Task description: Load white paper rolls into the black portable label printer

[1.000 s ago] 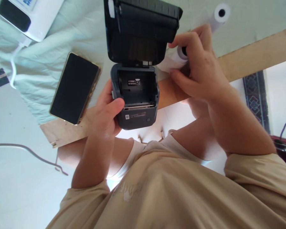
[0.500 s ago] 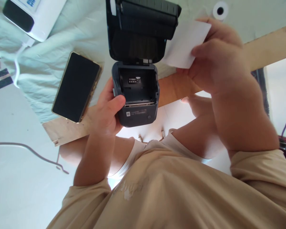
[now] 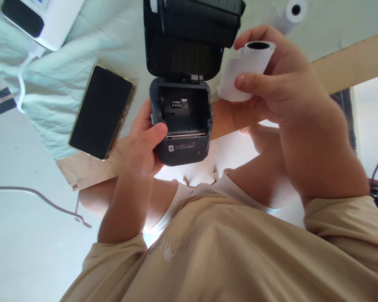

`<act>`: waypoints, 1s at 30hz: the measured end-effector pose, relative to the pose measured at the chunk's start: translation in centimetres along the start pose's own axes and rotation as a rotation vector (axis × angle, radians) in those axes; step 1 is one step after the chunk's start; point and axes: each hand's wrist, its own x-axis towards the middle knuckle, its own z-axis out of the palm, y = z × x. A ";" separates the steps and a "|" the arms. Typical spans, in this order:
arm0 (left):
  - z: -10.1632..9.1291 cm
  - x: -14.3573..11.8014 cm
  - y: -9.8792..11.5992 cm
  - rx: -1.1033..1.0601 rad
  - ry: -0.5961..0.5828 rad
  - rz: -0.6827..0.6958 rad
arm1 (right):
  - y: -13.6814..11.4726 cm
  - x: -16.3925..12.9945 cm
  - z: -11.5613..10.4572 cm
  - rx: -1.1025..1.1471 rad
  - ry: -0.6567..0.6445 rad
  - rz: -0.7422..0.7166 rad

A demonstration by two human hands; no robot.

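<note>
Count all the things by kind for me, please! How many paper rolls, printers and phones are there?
Paper rolls: 2, one in the right hand at, one lying on the cloth
Black printers: 1, open, held by the left hand at
White printers: 1
Phones: 1
Total: 5

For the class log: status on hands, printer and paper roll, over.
Left hand grips open printer, paper bay bare. Right hand shut on paper roll, beside raised lid, apart from bay. Nothing between roll and bay.
</note>
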 end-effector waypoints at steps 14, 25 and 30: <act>0.6 -0.3 0.8 -0.021 0.035 -0.102 | 0.2 0.0 -0.2 -0.276 -0.030 0.068; 1.0 -0.1 0.6 -0.011 0.058 -0.074 | 0.4 -0.1 0.9 -0.111 -0.051 0.041; 1.5 -0.2 1.1 -0.015 0.046 -0.115 | 0.6 -0.1 0.7 -0.167 0.014 -0.152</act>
